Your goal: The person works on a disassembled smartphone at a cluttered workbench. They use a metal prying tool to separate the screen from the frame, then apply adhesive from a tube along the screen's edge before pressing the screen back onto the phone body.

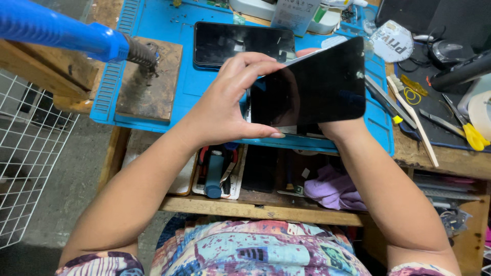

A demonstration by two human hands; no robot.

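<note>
The black phone screen panel (312, 87) is held up, tilted, between both hands above the blue repair mat (174, 25). Far left of the fingers, a blue-handled hot-air tool (61, 30) points its metal nozzle at a scorched wooden block (148, 82) on the mat. The left hand (225, 107) grips the panel's left edge, thumb pressed along the lower corner and fingers curled over the top edge. Just beyond those fingertips a dark phone (243, 43) lies flat on the mat. The right hand (337, 130) is mostly hidden behind the panel; only one fingertip shows above its top edge, so its grip cannot be made out. Right of the fingers lie tweezers (388, 99), a brush (411, 120) and yellow-handled scissors (468, 128).
</note>
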